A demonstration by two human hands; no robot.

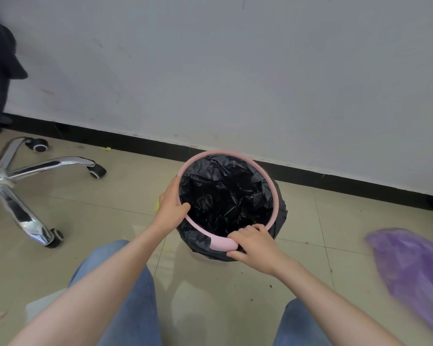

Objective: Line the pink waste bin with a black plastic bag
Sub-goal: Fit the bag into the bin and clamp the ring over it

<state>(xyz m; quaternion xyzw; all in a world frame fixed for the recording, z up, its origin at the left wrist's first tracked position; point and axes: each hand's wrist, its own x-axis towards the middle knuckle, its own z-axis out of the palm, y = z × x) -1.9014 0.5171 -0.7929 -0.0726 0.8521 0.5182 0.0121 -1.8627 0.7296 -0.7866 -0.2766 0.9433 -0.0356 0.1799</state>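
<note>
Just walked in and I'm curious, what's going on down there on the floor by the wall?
A person is lining a pink waste bin with a black plastic bag. The bag already sits inside and folds over the outside. Both hands grip the pink ring around the top: the left hand on its left side, the right hand at the near edge. A purple bag lies on the floor to the right and an office chair base stands to the left.
</note>
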